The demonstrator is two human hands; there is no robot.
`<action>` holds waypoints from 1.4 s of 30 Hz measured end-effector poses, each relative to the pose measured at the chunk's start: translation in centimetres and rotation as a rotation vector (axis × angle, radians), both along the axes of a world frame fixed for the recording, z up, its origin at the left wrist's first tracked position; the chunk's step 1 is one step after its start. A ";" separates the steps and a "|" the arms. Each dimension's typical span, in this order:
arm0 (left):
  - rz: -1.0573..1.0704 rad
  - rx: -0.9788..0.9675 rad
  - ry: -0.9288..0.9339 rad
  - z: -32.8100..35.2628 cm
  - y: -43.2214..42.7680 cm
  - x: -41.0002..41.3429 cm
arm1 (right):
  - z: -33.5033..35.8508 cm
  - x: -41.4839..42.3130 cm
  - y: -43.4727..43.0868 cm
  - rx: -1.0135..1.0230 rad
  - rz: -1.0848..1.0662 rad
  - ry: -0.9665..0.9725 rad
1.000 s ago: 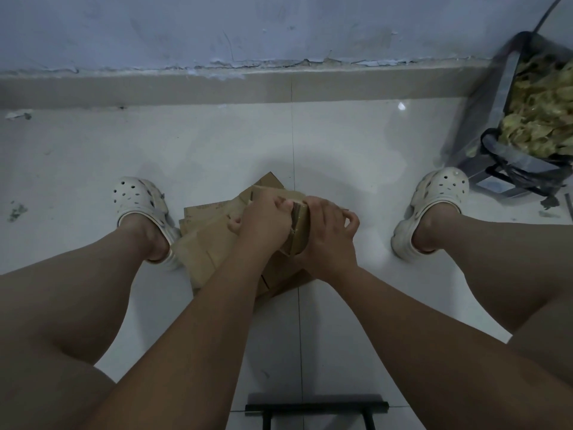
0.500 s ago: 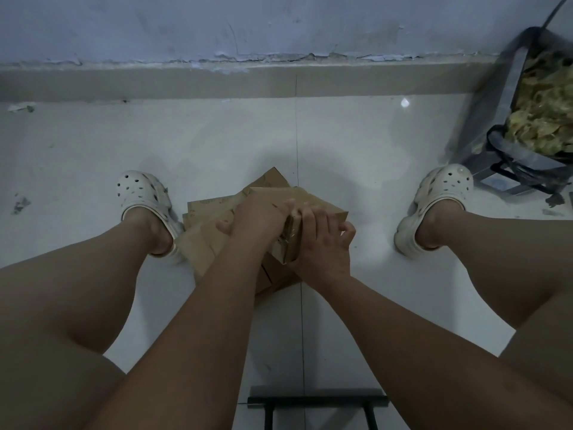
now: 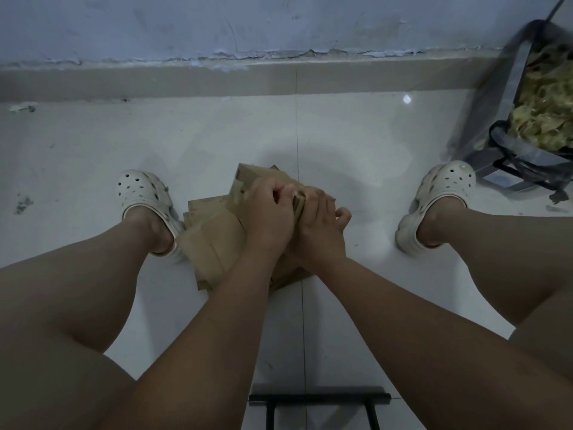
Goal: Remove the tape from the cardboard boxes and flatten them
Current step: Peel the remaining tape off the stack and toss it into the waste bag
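Sitting low with my knees apart, I have the work on the tiled floor (image 3: 93,144) between my feet. At centre left, my left clog (image 3: 141,193) stands right against a pile of flattened cardboard (image 3: 210,240).

Over the right part of that pile, at frame centre, is the cardboard box (image 3: 251,178) I am working on. My left hand (image 3: 268,218) lies on top of it, fingers curled down, with the fingertips bunched at the edge where the two hands meet. My right hand (image 3: 321,226) touches the left one and wraps the box's right end with curled fingers. So the grip is closed on the box from both sides. A pale strip (image 3: 299,201) shows between the fingertips. It may be tape, but I cannot tell.

The box's long axis runs from upper left to lower right, and that strip lies dead centre, nearer my left fingertips. I judge the peel should go to the left hand while the right braces.

Further right stands my right clog (image 3: 443,193), well apart. At upper right is a dark bag (image 3: 496,97) of crumpled yellowish scraps (image 3: 545,116).
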State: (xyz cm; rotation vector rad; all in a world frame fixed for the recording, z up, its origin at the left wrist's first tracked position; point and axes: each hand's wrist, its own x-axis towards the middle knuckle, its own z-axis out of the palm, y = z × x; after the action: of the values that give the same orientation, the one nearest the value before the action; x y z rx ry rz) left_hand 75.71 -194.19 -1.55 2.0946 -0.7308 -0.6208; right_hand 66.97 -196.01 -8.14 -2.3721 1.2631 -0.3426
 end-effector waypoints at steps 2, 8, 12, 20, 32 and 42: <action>-0.003 -0.068 -0.092 0.1 0.2 0.1 | -0.1 0.5 -0.5 0.038 0.025 -0.007; -0.122 -0.034 -0.132 -0.9 0.3 1.1 | -0.2 0.5 -0.7 0.122 0.090 0.029; -0.236 0.077 -0.037 -1.4 0.7 3.9 | 1.2 -0.4 -3.2 0.384 0.190 0.072; -0.548 0.048 -0.085 1.2 -0.2 5.1 | 1.7 -3.9 -5.0 1.731 -0.739 -0.660; -0.422 0.146 -0.270 0.3 0.1 2.7 | 0.2 -3.7 -3.6 1.684 -0.914 -0.875; -0.515 0.332 -0.347 0.2 -0.4 2.3 | -1.0 -3.4 -3.4 1.486 -0.920 -0.820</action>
State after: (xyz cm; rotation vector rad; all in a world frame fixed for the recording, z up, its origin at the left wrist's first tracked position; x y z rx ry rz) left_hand 78.05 -194.58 -1.35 2.3592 -1.4796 -0.6942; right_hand 63.56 -199.38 -9.12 -0.2802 1.2940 -0.3573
